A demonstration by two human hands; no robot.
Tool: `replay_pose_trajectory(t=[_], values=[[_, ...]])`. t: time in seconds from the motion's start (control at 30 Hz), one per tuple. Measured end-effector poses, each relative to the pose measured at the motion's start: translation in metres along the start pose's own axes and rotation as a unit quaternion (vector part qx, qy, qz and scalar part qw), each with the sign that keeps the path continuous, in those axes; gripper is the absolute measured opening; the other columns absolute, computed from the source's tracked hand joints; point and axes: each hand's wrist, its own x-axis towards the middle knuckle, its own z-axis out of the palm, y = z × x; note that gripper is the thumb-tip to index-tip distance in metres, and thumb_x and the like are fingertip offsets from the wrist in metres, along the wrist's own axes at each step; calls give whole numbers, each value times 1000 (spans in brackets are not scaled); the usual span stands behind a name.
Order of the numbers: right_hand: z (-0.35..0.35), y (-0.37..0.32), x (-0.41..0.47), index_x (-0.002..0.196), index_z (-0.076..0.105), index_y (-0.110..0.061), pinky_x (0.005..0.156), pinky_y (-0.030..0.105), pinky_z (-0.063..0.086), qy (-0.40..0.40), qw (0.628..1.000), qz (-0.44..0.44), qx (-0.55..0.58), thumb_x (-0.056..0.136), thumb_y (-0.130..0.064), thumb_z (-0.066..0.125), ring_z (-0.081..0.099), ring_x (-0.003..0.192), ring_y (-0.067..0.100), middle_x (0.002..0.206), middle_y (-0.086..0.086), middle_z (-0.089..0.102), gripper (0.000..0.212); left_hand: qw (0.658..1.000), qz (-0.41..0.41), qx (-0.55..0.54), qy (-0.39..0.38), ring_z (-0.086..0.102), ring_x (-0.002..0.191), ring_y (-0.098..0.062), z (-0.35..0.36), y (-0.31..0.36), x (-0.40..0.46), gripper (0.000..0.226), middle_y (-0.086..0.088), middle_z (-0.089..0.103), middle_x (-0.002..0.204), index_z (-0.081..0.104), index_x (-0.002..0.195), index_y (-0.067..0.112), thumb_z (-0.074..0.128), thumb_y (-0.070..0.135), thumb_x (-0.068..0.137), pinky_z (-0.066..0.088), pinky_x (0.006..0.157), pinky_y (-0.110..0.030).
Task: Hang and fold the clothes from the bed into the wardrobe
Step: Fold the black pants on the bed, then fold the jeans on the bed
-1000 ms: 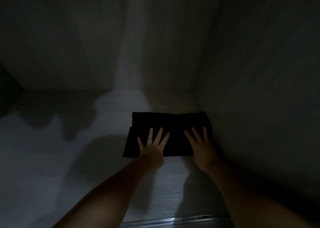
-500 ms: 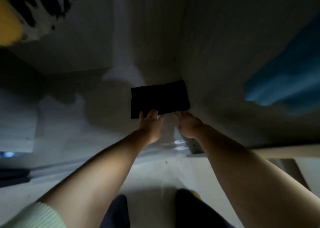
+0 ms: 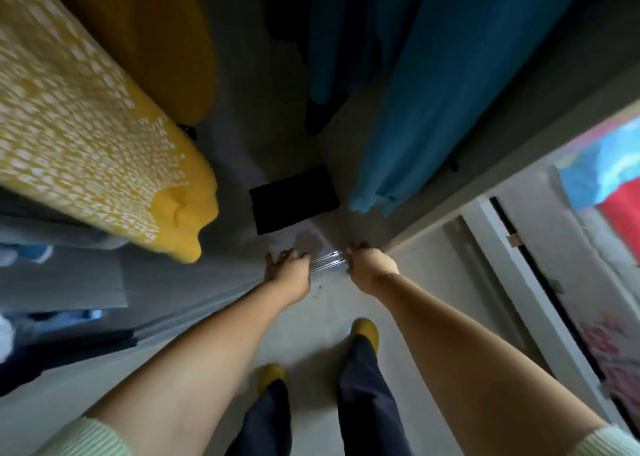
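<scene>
Nearest the camera are the person's two bare arms, with pale green ribbed cuffs at the bottom corners. Below them are dark blue trouser legs (image 3: 363,386) and yellow slippers (image 3: 363,329) on the pale grey floor (image 3: 433,282).

A little further out, both hands reach the front edge of the wardrobe, at the shiny metal door track (image 3: 327,262). The left hand (image 3: 287,268) has loosely bent fingers and holds nothing. The right hand (image 3: 369,265) has its fingers curled down at the track, by the corner of the wardrobe side panel (image 3: 519,137). Whether they hold the edge or just rest there cannot be told.

Past the hands, the folded black cloth (image 3: 294,199) lies flat on the grey wardrobe floor (image 3: 263,150), near the right side. Neither hand touches it. So this piece looks done: it is folded and put away.

Further in and higher up, clothes already hang in the wardrobe. A yellow dress with small white dots (image 3: 86,137) hangs on the left. A long teal blue garment (image 3: 450,92) hangs on the right, with darker clothes between them at the back.

Far off on the right, outside the wardrobe, some bright red and blue fabric (image 3: 609,178) shows. It may be the bed, but the picture is too blurry to say if more clothes wait there. If so, the next job is likely to go and fetch one.
</scene>
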Motion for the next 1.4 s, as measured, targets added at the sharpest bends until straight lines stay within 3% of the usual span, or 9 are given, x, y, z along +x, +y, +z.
replay_pose_trajectory(t=[0.2,0.33,0.53,0.67,0.97,1.17,1.3,1.4], values=[[-19,-6,-93,136,48,-14,100,37,45,52,992,88,70,94,-12,38,51,123,32,135,12,51,44,997,68,21,13,44,122,-30,-44,1,-69,41,-8,44,133,46,130,19,42,13,89,34,104,-40],[-17,-4,-148,133,51,-14,99,37,45,61,984,125,111,95,-19,42,52,121,31,132,11,51,39,992,114,46,-21,50,117,-32,-70,10,-106,42,-12,48,130,45,130,14,38,7,89,44,94,-37],[-24,38,-209,129,54,-13,97,34,46,79,967,188,153,94,-19,41,51,121,28,131,10,54,38,974,178,135,-39,54,115,-30,-93,57,-132,38,-8,54,131,50,126,19,38,14,90,46,88,-31],[-23,89,-258,125,55,-12,92,35,49,102,949,236,185,95,-18,37,54,115,29,126,10,56,35,949,238,199,-51,54,115,-28,-87,128,-146,37,-7,54,131,54,123,20,39,16,90,43,84,-29],[32,253,-405,131,45,-12,86,36,49,109,900,334,257,97,-13,34,54,112,28,129,10,53,36,893,351,275,-58,52,119,-28,-14,327,-218,37,-7,52,135,52,126,20,38,21,92,44,96,-34],[48,364,-503,112,52,-11,68,32,42,111,876,390,261,98,-18,36,52,85,23,105,7,56,22,861,414,291,-53,55,112,-24,31,459,-272,36,-4,55,130,51,127,18,37,20,94,47,90,-35],[48,423,-546,118,52,-12,71,31,43,130,853,423,277,98,-16,36,52,87,23,116,8,57,26,839,451,298,-63,54,114,-25,48,539,-298,38,-6,52,134,46,134,17,36,19,98,46,87,-34],[51,455,-557,116,52,-11,66,30,43,133,839,437,297,99,-19,35,58,91,24,113,7,56,25,831,463,300,-67,55,111,-25,58,581,-299,39,-6,53,132,47,134,17,35,19,97,48,83,-34]])
